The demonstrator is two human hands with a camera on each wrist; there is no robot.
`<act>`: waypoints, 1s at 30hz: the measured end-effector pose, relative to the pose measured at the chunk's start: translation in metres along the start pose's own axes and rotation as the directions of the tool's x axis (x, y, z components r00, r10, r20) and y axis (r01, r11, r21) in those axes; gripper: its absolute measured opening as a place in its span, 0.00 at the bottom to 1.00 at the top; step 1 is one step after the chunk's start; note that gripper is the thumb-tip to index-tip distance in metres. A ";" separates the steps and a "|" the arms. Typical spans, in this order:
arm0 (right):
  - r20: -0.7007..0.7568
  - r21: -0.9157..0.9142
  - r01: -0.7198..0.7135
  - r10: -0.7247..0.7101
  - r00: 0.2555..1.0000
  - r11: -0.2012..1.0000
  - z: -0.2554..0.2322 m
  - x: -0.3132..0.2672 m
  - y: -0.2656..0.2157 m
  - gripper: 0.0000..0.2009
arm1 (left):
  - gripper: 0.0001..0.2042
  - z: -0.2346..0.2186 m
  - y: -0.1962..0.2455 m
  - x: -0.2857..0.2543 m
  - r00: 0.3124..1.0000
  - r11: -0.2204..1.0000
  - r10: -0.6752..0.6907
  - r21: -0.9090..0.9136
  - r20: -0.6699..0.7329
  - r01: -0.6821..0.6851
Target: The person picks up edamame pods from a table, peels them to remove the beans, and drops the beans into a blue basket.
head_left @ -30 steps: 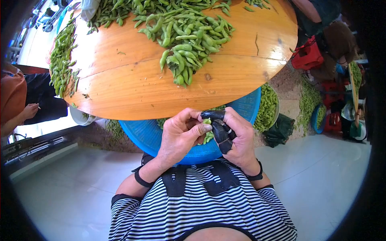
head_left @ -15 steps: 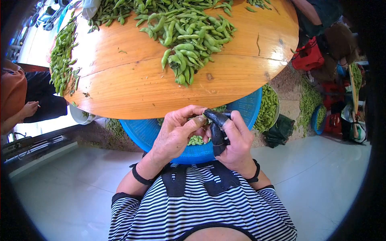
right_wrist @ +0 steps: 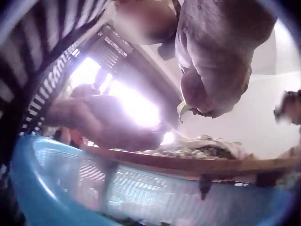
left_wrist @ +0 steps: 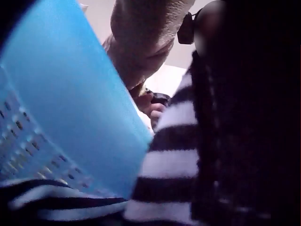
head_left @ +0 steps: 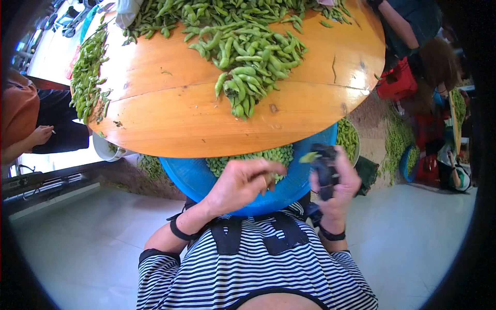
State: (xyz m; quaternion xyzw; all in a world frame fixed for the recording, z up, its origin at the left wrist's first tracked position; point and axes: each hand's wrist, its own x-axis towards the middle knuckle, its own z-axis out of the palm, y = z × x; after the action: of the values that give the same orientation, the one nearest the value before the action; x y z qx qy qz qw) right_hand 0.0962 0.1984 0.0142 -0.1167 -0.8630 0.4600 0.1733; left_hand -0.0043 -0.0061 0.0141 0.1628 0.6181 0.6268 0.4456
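My right hand (head_left: 338, 181), with black wrapping on its thumb and forefinger, pinches a green soybean pod (head_left: 309, 157) over the right side of the blue basket (head_left: 187, 178). The same pod (right_wrist: 182, 110) pokes out below the fingers in the right wrist view. Left of it, my left hand (head_left: 240, 182) hovers over the basket, apart from the right, fingers loosely bent and blurred, holding nothing that shows. Shelled green beans (head_left: 221, 165) lie in the basket, partly hidden under the left hand and the table edge. Mostly basket wall (left_wrist: 70, 94) and striped shirt fill the left wrist view.
A heap of soybean pods (head_left: 248, 67) lies on the round wooden table (head_left: 170, 129), whose edge overhangs the basket. More pods (head_left: 88, 77) line its left side. A pod-filled basin (head_left: 347, 138) stands at right, a white bucket (head_left: 106, 150) at left. Other people sit on both sides.
My hands, together earlier at the pod, have parted. The right has moved right with the pod between its fingers; the left has dropped slightly, its fingers loosened. More shelled beans show in the basket.
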 end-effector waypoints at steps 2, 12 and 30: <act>-0.225 0.175 -0.147 0.185 0.957 0.974 -0.027 0.003 0.011 0.17 | 0.10 -0.011 0.006 -0.003 0.966 0.914 0.238 0.312 0.101 -0.258; -0.363 -0.454 -0.314 0.149 0.920 0.833 -0.073 0.016 0.023 0.19 | 0.10 -0.108 0.058 0.045 0.763 0.511 0.576 0.858 -0.295 -0.054; 0.381 0.460 -0.401 0.232 0.895 0.792 0.022 0.028 -0.041 0.19 | 0.08 -0.016 0.019 -0.002 0.984 0.979 -0.039 -0.203 -0.176 0.003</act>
State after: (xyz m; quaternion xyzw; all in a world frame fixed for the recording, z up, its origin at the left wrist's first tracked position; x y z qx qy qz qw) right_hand 0.0600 0.1695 0.0420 -0.1368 -0.6867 0.7137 -0.0171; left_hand -0.0226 -0.0144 0.0296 0.0532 0.5904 0.6937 0.4091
